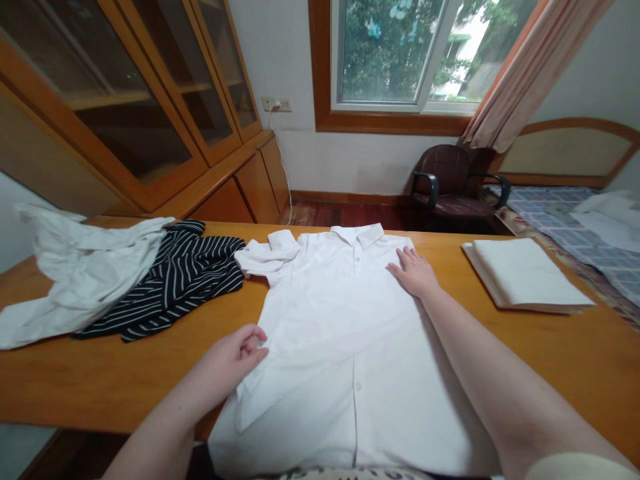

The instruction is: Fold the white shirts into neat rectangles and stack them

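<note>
A white button-up shirt is spread front side up on the wooden table, its collar at the far edge and its hem close to my body. Its left-side sleeve is folded up in a bunch beside the shoulder. My left hand is at the shirt's left side edge, fingers curled and thumb close to them, pinching the fabric there. Flat on the shirt near its right shoulder lies my right hand, fingers stretched out. The right-side sleeve does not show.
To the left lie a crumpled white garment and a black-and-white striped garment. A folded white cloth stack sits at the right on the wooden table. Beyond are a cabinet, an armchair and a bed.
</note>
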`<control>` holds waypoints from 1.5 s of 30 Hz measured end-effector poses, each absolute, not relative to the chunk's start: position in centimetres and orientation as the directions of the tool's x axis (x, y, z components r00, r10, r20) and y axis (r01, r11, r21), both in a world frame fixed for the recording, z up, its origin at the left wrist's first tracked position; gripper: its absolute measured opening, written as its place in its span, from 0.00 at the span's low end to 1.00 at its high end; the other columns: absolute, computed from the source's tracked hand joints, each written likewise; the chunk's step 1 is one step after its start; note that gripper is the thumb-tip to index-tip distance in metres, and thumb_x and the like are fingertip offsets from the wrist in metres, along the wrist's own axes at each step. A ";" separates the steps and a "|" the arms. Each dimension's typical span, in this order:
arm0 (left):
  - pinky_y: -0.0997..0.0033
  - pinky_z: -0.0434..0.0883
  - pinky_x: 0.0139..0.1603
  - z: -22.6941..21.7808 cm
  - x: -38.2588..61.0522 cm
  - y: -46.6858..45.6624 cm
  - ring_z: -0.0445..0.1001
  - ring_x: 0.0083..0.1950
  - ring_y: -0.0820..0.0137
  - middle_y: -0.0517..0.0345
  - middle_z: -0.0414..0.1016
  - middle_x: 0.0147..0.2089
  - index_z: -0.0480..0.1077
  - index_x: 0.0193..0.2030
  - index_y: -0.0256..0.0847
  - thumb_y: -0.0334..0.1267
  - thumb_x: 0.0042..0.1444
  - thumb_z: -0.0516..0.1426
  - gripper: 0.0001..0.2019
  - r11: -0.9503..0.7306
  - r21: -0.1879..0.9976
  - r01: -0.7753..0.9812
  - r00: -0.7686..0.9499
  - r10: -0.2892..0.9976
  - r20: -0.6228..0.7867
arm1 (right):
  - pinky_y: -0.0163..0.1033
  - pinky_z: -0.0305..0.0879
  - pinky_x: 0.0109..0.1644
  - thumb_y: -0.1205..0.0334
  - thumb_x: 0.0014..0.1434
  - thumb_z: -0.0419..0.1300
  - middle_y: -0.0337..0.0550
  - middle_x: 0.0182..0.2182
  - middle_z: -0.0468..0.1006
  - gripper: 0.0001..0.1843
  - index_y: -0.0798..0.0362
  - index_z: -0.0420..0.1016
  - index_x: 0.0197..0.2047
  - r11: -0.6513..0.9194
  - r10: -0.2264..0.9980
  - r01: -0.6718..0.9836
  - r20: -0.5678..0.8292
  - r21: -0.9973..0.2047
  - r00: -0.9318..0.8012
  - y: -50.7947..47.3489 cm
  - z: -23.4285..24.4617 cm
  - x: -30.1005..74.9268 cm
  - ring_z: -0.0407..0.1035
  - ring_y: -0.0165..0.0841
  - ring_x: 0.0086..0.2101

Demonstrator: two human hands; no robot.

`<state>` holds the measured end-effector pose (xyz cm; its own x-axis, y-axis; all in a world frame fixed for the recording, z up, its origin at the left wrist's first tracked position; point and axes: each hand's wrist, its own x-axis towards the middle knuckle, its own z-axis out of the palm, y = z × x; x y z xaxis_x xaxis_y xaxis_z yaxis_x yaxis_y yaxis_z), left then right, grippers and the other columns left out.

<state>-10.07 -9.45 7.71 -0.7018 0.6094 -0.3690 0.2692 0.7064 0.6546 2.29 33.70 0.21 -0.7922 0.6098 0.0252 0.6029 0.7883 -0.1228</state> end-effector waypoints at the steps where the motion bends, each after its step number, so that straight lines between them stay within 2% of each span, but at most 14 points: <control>1: 0.73 0.61 0.29 8.1 -9.5 -9.0 0.65 0.28 0.70 0.64 0.65 0.26 0.67 0.38 0.42 0.49 0.49 0.53 0.15 0.677 0.687 0.264 -0.684 0.633 -0.361 | 0.51 0.42 0.66 0.36 0.61 0.38 0.51 0.67 0.50 0.41 0.55 0.53 0.67 0.787 0.610 0.603 0.026 -0.129 -0.792 33.7 0.2 2.3 0.43 0.42 0.65; 12: 0.73 0.67 0.35 5.8 -6.7 -6.1 0.69 0.34 0.69 0.59 0.70 0.33 0.70 0.42 0.41 0.43 0.53 0.52 0.13 0.603 0.736 0.308 -0.506 0.759 -0.410 | 0.51 0.43 0.65 0.37 0.62 0.39 0.52 0.67 0.51 0.40 0.55 0.54 0.67 0.787 0.609 0.598 0.037 -0.154 -0.792 33.6 0.4 2.4 0.44 0.42 0.65; 16: 0.69 0.70 0.41 5.9 -7.2 -6.4 0.72 0.39 0.67 0.55 0.74 0.37 0.71 0.43 0.41 0.44 0.58 0.49 0.14 0.558 0.730 0.395 -0.530 0.787 -0.315 | 0.51 0.42 0.66 0.37 0.62 0.39 0.52 0.67 0.51 0.40 0.56 0.54 0.67 0.789 0.607 0.598 0.031 -0.143 -0.794 33.5 0.6 2.3 0.44 0.43 0.65; 18: 0.64 0.69 0.51 5.7 -7.4 -6.6 0.72 0.48 0.64 0.51 0.75 0.46 0.71 0.47 0.41 0.44 0.60 0.47 0.16 0.518 0.659 0.545 -0.555 0.812 -0.180 | 0.52 0.43 0.66 0.37 0.62 0.39 0.52 0.67 0.50 0.40 0.56 0.54 0.67 0.789 0.608 0.600 0.031 -0.132 -0.793 33.5 0.6 2.3 0.44 0.43 0.65; 21: 0.57 0.60 0.62 4.1 -7.2 -6.8 0.63 0.62 0.60 0.49 0.65 0.62 0.68 0.56 0.43 0.41 0.61 0.48 0.19 0.437 0.423 0.794 -0.471 0.882 -0.027 | 0.52 0.42 0.66 0.37 0.61 0.40 0.51 0.67 0.50 0.40 0.55 0.53 0.67 0.789 0.610 0.604 0.030 -0.111 -0.792 33.6 0.5 2.2 0.44 0.43 0.65; 24: 0.52 0.56 0.65 2.2 -6.4 -6.6 0.54 0.68 0.58 0.51 0.55 0.68 0.60 0.64 0.46 0.43 0.61 0.49 0.24 0.362 0.208 0.909 -0.368 0.930 -0.012 | 0.52 0.42 0.66 0.37 0.61 0.40 0.51 0.67 0.50 0.40 0.55 0.52 0.68 0.787 0.613 0.608 0.027 -0.102 -0.790 33.7 0.4 2.0 0.44 0.43 0.65; 26: 0.50 0.54 0.65 1.4 -6.0 -6.5 0.51 0.69 0.57 0.51 0.52 0.70 0.54 0.67 0.48 0.44 0.62 0.48 0.27 0.339 0.127 0.932 -0.339 0.940 -0.024 | 0.52 0.42 0.66 0.37 0.61 0.40 0.51 0.67 0.50 0.40 0.55 0.52 0.68 0.787 0.613 0.608 0.027 -0.108 -0.789 33.6 0.3 1.9 0.44 0.43 0.65; 29: 0.49 0.54 0.65 1.0 -5.9 -6.4 0.51 0.69 0.56 0.52 0.50 0.70 0.50 0.69 0.49 0.46 0.62 0.47 0.28 0.332 0.086 0.939 -0.329 0.943 -0.043 | 0.53 0.42 0.66 0.37 0.61 0.41 0.52 0.67 0.50 0.40 0.55 0.54 0.67 0.786 0.611 0.602 0.029 -0.144 -0.791 33.5 0.4 2.0 0.44 0.44 0.65; 31: 0.49 0.53 0.65 1.0 -6.0 -6.5 0.50 0.69 0.56 0.52 0.50 0.70 0.49 0.69 0.49 0.46 0.63 0.47 0.28 0.327 0.086 0.941 -0.325 0.945 -0.046 | 0.54 0.42 0.66 0.39 0.63 0.40 0.50 0.66 0.52 0.37 0.53 0.55 0.66 0.777 0.609 0.586 0.035 -0.231 -0.793 33.8 0.5 2.3 0.45 0.43 0.65; 35: 0.49 0.52 0.66 1.3 -6.3 -6.9 0.47 0.70 0.55 0.52 0.49 0.71 0.50 0.69 0.49 0.47 0.63 0.47 0.28 0.318 0.126 0.940 -0.317 0.948 -0.027 | 0.49 0.49 0.64 0.50 0.67 0.31 0.49 0.66 0.53 0.32 0.51 0.46 0.69 0.716 0.659 0.572 0.115 -0.400 -0.744 35.1 1.0 3.7 0.47 0.37 0.64; 38: 0.47 0.52 0.66 1.9 -6.3 -7.0 0.43 0.71 0.54 0.49 0.48 0.71 0.51 0.69 0.44 0.47 0.64 0.45 0.28 0.348 0.156 0.924 -0.355 0.935 0.016 | 0.49 0.49 0.64 0.51 0.66 0.35 0.54 0.65 0.55 0.33 0.58 0.46 0.69 0.710 0.689 0.587 0.215 -0.388 -0.692 34.8 1.6 5.1 0.49 0.41 0.64; 40: 0.47 0.53 0.66 2.1 -6.2 -6.8 0.44 0.71 0.54 0.47 0.49 0.70 0.52 0.68 0.41 0.47 0.64 0.45 0.27 0.354 0.164 0.921 -0.363 0.932 0.027 | 0.49 0.47 0.65 0.48 0.64 0.43 0.57 0.65 0.53 0.35 0.61 0.52 0.67 0.774 0.624 0.549 0.227 -0.316 -0.748 33.3 1.8 5.8 0.47 0.43 0.64; 42: 0.48 0.54 0.65 2.0 -5.9 -6.4 0.46 0.71 0.55 0.47 0.51 0.70 0.53 0.68 0.41 0.47 0.64 0.45 0.28 0.334 0.160 0.929 -0.341 0.940 0.020 | 0.49 0.46 0.66 0.47 0.63 0.47 0.56 0.67 0.49 0.35 0.61 0.55 0.66 0.869 0.478 0.436 0.168 -0.234 -0.862 31.0 1.7 6.4 0.43 0.43 0.65; 45: 0.50 0.55 0.65 1.4 -5.6 -5.9 0.50 0.70 0.56 0.47 0.52 0.69 0.52 0.68 0.43 0.48 0.62 0.47 0.28 0.316 0.133 0.939 -0.319 0.948 0.003 | 0.51 0.44 0.66 0.45 0.63 0.45 0.53 0.67 0.50 0.34 0.57 0.55 0.66 0.934 0.326 0.314 0.041 -0.170 -0.945 27.9 1.3 7.1 0.42 0.42 0.66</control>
<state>-5.60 -5.95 1.44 -0.3191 0.9477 0.0031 0.9394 0.3159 0.1328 7.07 27.86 1.30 -0.9446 0.3255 0.0413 0.3144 0.9339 -0.1702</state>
